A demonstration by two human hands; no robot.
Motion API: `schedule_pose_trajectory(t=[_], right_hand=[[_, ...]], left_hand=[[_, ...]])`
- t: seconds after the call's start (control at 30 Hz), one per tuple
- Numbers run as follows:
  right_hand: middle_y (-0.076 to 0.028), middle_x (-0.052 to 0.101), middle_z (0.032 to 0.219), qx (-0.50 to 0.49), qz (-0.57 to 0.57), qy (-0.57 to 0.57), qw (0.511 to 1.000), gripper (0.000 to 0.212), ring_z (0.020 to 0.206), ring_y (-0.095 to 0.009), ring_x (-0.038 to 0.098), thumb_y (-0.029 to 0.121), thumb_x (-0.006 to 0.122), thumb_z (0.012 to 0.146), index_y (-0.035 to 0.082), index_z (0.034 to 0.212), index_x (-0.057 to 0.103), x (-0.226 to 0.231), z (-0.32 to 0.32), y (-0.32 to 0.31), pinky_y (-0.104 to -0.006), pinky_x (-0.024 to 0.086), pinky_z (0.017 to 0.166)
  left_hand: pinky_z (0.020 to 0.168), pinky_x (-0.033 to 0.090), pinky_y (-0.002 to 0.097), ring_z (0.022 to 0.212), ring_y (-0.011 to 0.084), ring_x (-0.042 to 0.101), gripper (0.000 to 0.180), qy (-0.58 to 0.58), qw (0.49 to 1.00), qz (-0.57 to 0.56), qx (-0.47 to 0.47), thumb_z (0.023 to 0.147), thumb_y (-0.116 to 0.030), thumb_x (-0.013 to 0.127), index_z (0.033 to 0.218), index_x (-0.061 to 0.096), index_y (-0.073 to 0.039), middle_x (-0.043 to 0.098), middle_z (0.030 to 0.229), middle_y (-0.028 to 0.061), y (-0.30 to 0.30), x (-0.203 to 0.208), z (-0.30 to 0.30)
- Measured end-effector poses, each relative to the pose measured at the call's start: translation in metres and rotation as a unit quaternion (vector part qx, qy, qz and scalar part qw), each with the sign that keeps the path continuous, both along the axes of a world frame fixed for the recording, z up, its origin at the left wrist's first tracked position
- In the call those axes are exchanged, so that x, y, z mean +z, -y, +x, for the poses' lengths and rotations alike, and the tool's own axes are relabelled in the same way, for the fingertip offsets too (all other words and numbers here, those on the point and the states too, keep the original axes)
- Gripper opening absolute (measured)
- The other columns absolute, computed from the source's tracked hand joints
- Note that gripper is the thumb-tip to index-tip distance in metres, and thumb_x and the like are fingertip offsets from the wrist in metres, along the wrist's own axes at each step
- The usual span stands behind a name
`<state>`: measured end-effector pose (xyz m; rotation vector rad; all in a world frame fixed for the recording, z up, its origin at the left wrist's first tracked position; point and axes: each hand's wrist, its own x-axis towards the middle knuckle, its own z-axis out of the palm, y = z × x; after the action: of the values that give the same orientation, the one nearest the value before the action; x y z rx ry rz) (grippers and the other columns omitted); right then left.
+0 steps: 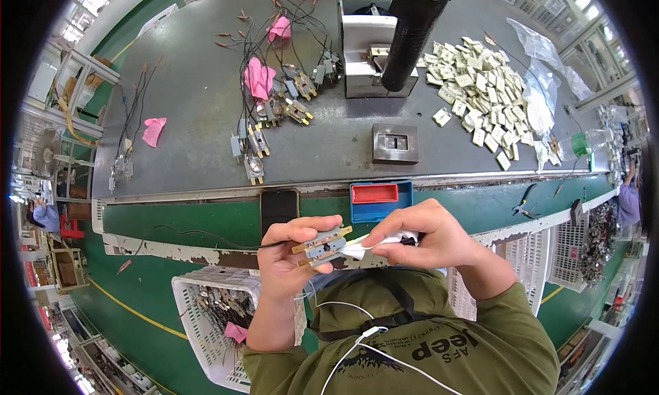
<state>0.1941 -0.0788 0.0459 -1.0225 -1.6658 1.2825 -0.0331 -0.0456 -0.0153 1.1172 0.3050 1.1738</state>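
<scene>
Clasping grey, brass-tabbed plastic block (327, 246) in left hand (280, 263), pinching white cloth-like sheet (356, 249) against it with right hand (431, 235); seemingly wiping, calling for steady hold next.

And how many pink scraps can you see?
4: a far scrap and a nearer scrap left of the metal machine, a third scrap farther left, a fourth scrap in the white basket. More may hide there.

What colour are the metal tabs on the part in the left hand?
The metal tabs are brass-yellow, seen best in the head view.
</scene>
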Motion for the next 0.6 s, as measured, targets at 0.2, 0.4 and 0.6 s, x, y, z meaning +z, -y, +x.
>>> schedule_pose_trajectory(t=[0.2,0.4,0.6], right_hand=[[-0.007,0.069,0.079,-0.017,0.007,-0.01,1.0,0.013,0.065,-0.012,0.066,0.001,0.068,0.078,0.003,0.091,0.069,-0.0031,-0.0055,-0.0017,-0.0232,0.048,0.058],[-0.008,0.069,0.079,-0.02,0.05,-0.025,0.998,0.013,0.064,-0.012,0.066,0.002,0.068,0.079,0.002,0.092,0.068,-0.007,-0.0107,-0.0008,-0.0235,0.048,0.057],[-0.007,0.069,0.079,0.011,-0.047,-0.044,0.998,0.013,0.064,-0.012,0.065,0.003,0.067,0.081,0.003,0.094,0.068,-0.0045,-0.0091,0.0001,-0.0245,0.048,0.056]], left_hand=[[0.092,0.05,0.0449,0.113,0.0351,0.054,0.049,-0.002,1.0,0.002,0.01,0.067,0.0,0.079,0.106,0.051,-0.004,0.056,0.117,0.0258,0.0012,-0.0023,-0.0002],[0.09,0.051,0.0443,0.111,0.0353,0.056,0.05,0.013,1.0,0.002,0.002,0.066,0.0,0.079,0.107,0.051,-0.005,0.058,0.114,0.0254,0.0013,-0.0026,-0.0008],[0.088,0.052,0.0431,0.11,0.0353,0.057,0.049,0.013,1.0,0.012,0.002,0.065,-0.002,0.08,0.105,0.052,-0.005,0.059,0.112,0.0255,0.0013,-0.0046,-0.0008]])
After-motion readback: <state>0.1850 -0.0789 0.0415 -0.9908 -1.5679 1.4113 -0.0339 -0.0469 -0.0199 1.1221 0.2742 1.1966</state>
